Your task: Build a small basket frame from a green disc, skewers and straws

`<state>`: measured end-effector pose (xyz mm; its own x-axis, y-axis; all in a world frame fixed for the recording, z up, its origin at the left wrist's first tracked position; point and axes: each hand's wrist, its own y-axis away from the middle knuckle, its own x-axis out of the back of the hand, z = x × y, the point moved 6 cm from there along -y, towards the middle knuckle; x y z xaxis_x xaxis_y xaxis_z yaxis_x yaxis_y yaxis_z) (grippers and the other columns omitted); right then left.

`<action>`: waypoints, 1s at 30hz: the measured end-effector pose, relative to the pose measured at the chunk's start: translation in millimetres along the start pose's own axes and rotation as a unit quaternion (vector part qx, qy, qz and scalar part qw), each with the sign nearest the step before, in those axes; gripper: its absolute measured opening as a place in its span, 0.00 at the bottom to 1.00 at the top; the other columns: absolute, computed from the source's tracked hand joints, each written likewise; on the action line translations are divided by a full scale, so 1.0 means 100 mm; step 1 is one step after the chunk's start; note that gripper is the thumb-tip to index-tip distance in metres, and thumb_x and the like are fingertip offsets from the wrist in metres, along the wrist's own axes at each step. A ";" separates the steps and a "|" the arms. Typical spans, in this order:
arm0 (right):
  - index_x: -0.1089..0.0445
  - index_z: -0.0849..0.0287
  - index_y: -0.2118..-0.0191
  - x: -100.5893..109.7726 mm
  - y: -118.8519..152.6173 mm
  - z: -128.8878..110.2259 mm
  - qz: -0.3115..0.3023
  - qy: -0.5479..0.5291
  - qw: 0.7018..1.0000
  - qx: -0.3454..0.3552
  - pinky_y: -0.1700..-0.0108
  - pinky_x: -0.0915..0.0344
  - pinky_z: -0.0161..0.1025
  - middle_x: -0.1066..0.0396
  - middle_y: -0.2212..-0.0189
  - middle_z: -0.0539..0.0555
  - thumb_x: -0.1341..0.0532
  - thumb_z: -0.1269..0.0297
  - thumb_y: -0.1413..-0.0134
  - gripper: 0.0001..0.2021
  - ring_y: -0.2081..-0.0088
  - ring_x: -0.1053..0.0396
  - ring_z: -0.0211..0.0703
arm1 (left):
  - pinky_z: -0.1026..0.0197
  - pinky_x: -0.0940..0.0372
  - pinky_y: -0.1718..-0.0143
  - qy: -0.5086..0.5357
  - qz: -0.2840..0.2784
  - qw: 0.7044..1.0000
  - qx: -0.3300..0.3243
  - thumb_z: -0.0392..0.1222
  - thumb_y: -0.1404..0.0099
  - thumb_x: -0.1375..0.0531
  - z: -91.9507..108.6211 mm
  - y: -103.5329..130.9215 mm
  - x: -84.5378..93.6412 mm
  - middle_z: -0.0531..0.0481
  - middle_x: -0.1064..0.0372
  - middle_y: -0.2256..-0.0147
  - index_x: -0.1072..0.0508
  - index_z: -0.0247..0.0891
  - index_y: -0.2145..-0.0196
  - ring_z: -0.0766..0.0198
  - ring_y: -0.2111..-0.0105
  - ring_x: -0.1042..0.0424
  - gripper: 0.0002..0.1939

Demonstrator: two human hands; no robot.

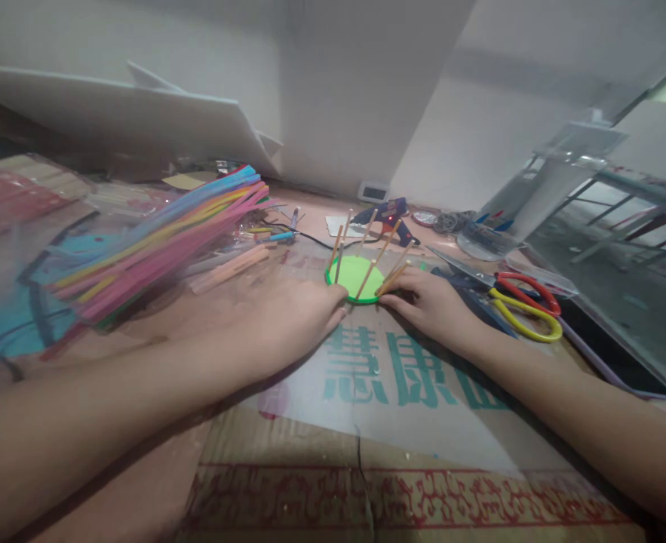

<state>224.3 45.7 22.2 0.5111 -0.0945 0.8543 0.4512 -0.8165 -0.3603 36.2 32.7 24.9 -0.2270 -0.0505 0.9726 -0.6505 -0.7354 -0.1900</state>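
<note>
Left hand [304,311] and right hand [435,303], stretched forward with backs upward, grip the green disc [352,273] from opposite sides.

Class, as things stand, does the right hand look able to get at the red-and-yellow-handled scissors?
Probably yes: the scissors lie close by on the right side of the right hand, uncovered, though that hand would first have to leave the green disc.
</note>
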 end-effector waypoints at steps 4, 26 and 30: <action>0.22 0.57 0.60 -0.01 0.03 -0.09 -0.016 0.030 0.999 -0.017 0.52 0.30 0.44 0.22 0.59 0.55 0.38 0.66 0.38 0.06 0.56 0.25 0.46 | 0.55 0.37 0.65 0.024 0.011 1.000 -0.009 0.49 0.27 0.47 -0.07 -0.04 -0.07 0.48 0.21 0.61 0.24 0.44 0.54 0.52 0.63 0.22 0.14; 0.23 0.56 0.59 0.00 0.05 -0.10 -0.024 0.042 0.998 -0.026 0.55 0.30 0.43 0.21 0.58 0.53 0.39 0.66 0.38 0.07 0.58 0.25 0.46 | 0.59 0.38 0.68 0.092 0.027 0.995 0.014 0.49 0.31 0.43 -0.14 -0.14 -0.10 0.51 0.20 0.63 0.22 0.47 0.54 0.57 0.67 0.23 0.13; 0.23 0.55 0.60 0.01 0.05 -0.14 -0.026 0.053 0.998 -0.035 0.58 0.30 0.42 0.21 0.59 0.53 0.39 0.66 0.38 0.07 0.59 0.24 0.46 | 0.59 0.38 0.68 0.099 0.024 0.995 0.014 0.49 0.31 0.43 -0.14 -0.15 -0.11 0.50 0.20 0.62 0.22 0.47 0.54 0.58 0.67 0.23 0.13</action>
<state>217.0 33.6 26.9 0.4065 -0.1074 0.9073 0.4217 -0.8589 -0.2906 37.9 54.0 15.4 -0.3971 0.0452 0.9167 -0.6158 -0.7537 -0.2296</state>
